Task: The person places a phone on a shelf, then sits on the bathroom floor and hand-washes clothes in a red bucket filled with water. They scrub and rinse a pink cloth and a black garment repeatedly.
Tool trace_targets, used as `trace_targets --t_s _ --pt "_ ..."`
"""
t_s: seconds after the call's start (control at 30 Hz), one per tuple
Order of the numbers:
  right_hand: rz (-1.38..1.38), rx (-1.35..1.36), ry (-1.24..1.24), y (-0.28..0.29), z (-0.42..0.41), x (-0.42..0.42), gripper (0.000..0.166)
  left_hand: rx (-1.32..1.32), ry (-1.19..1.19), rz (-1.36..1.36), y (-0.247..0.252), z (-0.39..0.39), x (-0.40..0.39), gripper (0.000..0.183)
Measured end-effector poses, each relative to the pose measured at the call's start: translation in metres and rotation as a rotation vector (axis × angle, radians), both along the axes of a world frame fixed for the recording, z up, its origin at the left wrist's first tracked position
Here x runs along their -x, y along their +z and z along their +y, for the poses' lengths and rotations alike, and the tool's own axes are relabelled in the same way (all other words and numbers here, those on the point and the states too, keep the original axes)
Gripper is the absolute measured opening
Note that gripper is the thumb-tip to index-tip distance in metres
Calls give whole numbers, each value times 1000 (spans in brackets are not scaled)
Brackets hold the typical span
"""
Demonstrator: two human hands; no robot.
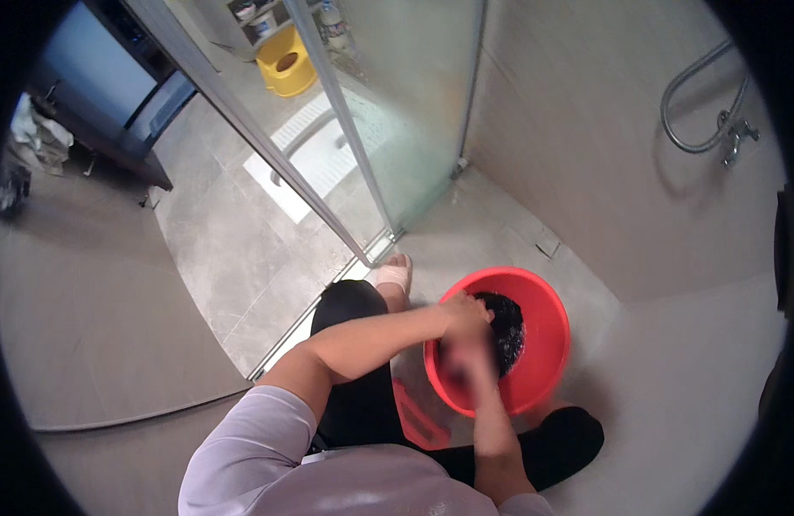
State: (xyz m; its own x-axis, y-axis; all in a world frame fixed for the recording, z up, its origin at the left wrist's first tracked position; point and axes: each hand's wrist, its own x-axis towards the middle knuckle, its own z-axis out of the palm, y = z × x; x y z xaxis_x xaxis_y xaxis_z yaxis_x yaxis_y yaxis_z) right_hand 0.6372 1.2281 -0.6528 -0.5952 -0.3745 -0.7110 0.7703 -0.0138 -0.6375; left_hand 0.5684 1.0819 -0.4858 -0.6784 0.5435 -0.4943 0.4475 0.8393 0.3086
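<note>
A red plastic bucket (547, 335) stands on the floor before me. Inside it lies a dark, wet-looking mass, perhaps cloth (508, 319), at the bottom left part. My left hand (467, 313) reaches over the bucket's left rim, fingers toward the dark mass. My right hand (471, 361) comes up from below into the bucket, close to the left one. A blur covers much of both hands, so whether either one grips the dark material is hidden.
A red plastic stool (419, 419) is partly under me. Metal-framed glass shower doors (429, 122) stand ahead, with a squat toilet (319, 151) and yellow stool (286, 61) beyond. A floor drain (548, 246) lies past the bucket; a tap (737, 137) with a hose is on the right wall.
</note>
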Motion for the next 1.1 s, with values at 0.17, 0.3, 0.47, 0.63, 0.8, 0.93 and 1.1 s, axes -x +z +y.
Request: trace_targets --t_s 0.17,0.3,0.47,0.63,0.8,0.93,1.1 --pt "542 -484 -81 -29 34 17 16 -150 60 135 5 -21 6 56" --pt "444 -1307 125 -28 32 54 59 22 54 129 -2 -33 7 59" --pt "466 -1429 847 -93 17 29 86 -45 -1 405 -13 -37 1 55" --pt "737 -1334 871 -86 11 29 72 -51 -152 275 19 -41 -6 60" --pt "457 -869 1324 -162 47 116 48 -46 -174 240 20 -41 2 61" --pt "-111 -532 268 -114 32 122 35 -11 -41 102 2 -43 2 61" --pt "333 -77 -121 -107 40 82 32 -56 47 121 -11 -32 16 57"
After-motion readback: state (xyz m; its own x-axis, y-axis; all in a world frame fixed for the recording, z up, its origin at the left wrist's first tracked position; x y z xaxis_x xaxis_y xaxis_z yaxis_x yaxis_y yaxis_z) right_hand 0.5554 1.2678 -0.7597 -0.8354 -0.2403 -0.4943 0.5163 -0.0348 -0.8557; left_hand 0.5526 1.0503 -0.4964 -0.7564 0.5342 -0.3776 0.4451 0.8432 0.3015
